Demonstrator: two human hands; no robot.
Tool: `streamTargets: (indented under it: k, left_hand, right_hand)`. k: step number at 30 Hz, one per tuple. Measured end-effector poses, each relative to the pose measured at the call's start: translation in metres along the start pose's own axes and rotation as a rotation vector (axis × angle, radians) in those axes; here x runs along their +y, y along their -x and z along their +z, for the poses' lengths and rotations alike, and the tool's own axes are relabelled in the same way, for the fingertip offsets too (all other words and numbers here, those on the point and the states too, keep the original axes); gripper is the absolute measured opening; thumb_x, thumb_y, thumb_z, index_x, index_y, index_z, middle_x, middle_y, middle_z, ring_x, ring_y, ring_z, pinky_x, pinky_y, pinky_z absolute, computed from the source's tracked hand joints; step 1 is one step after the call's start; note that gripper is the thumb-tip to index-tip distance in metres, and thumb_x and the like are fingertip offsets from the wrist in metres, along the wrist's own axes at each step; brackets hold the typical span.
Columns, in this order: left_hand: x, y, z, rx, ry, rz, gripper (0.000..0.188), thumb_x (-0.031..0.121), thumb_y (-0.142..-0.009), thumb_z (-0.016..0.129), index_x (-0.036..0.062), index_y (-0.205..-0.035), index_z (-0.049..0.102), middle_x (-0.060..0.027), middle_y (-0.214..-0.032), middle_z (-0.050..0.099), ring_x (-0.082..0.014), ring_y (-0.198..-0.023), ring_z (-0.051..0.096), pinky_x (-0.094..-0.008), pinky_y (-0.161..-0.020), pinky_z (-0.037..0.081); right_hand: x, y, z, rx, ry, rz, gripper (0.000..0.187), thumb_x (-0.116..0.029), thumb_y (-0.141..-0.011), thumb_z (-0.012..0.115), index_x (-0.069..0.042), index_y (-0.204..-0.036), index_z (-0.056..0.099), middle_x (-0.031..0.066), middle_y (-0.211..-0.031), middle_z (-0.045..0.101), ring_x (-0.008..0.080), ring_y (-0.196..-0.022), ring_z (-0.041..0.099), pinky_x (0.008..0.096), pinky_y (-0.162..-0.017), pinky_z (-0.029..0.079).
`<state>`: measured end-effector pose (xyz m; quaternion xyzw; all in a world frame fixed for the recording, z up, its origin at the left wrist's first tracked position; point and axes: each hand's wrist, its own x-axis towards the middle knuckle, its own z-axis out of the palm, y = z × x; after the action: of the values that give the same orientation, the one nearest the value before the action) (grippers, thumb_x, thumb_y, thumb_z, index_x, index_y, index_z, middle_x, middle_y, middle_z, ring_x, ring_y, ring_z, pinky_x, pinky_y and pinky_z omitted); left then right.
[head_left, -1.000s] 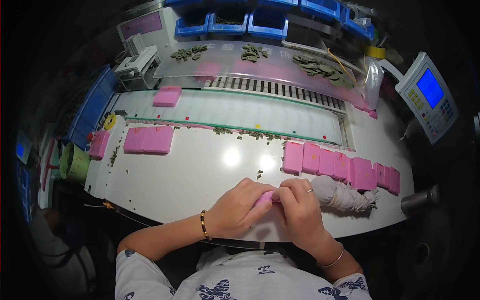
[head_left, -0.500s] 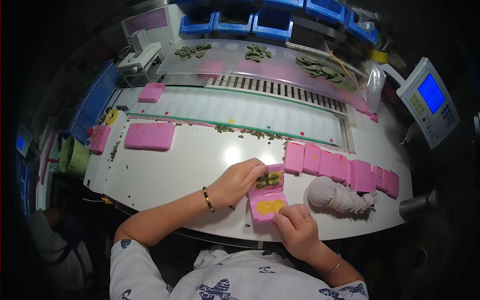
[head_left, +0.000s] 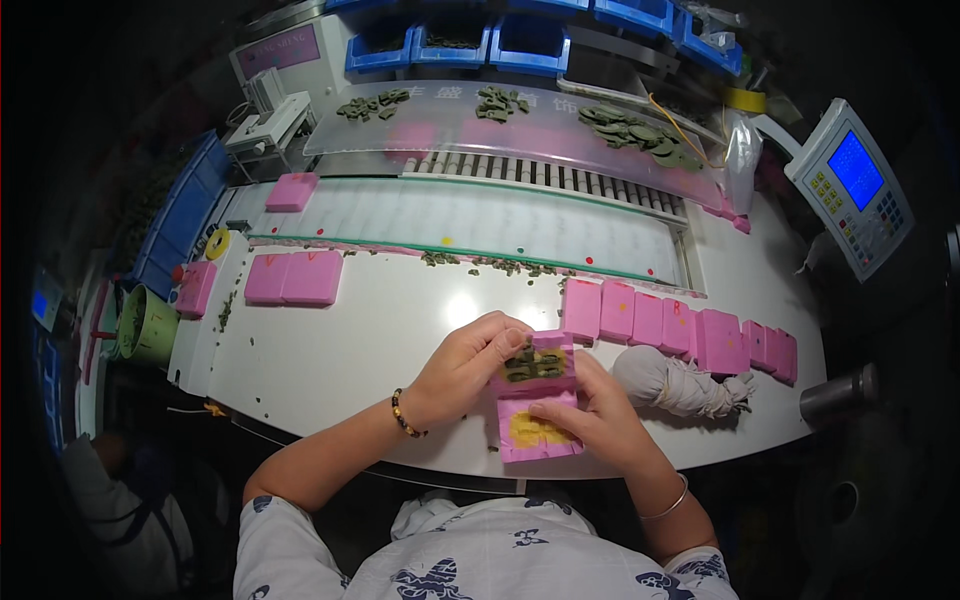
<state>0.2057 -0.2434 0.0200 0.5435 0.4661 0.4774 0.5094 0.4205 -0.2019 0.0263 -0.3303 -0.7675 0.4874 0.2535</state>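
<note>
- Pink mold (head_left: 532, 393) is opened into two halves above the near part of the desk (head_left: 340, 370) in the head view; cannot tell whether it touches the top
- Dark green pieces (head_left: 519, 368) sit on its upper half with yellow around them; its lower half bears a yellow patch
- Both hands are clamped on it: left hand (head_left: 472, 365) pinches the upper half's left corner, right hand (head_left: 607, 418) clasps the right side, thumb lying across the lower half
- Grey cloth-wrapped bundle (head_left: 675, 382) lies just right of the right hand
- Row of pink blocks (head_left: 718, 342) lines the desk behind the bundle
- Conveyor belt (head_left: 400, 218) farther back carries one more pink block (head_left: 291, 192)
</note>
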Motion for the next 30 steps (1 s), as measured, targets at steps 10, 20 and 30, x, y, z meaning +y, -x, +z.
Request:
streamTargets:
  k: [10,20,30]
  left_hand:
    - [0.005,0.001,0.001,-0.148,0.613,-0.291,0.024,0.021,-0.103,0.05,0.0015,-0.11,0.061,-0.0011,-0.099,0.062,-0.0071,-0.095,0.059,-0.0245,-0.086,0.048]
    - [0.007,0.005,0.008,-0.234,0.719,-0.492,0.031,0.021,-0.105,0.044,-0.0006,-0.122,0.058,-0.0078,-0.115,0.061,-0.0112,-0.098,0.06,-0.0275,-0.089,0.05]
    - [0.03,0.018,0.007,-0.034,-0.076,0.218,0.025,0.013,-0.094,0.065,0.0023,-0.117,0.066,-0.0083,-0.116,0.064,-0.0143,-0.1,0.059,-0.0285,-0.088,0.049]
  right_hand:
    - [-0.01,-0.004,0.001,-0.027,0.085,-0.352,0.033,-0.008,-0.078,0.081,-0.005,-0.109,0.07,0.0098,-0.114,0.051,0.0227,-0.116,0.051,0.0328,-0.088,0.048]
    - [-0.016,-0.004,-0.001,-0.062,0.171,-0.594,0.035,-0.009,-0.073,0.08,-0.004,-0.107,0.072,0.0121,-0.132,0.056,0.0347,-0.122,0.054,0.0426,-0.101,0.045]
    - [-0.009,0.0,-0.005,0.229,0.333,-0.493,0.02,0.0,-0.062,0.075,0.002,-0.079,0.065,0.0157,-0.104,0.064,0.0311,-0.089,0.063,0.0392,-0.075,0.052]
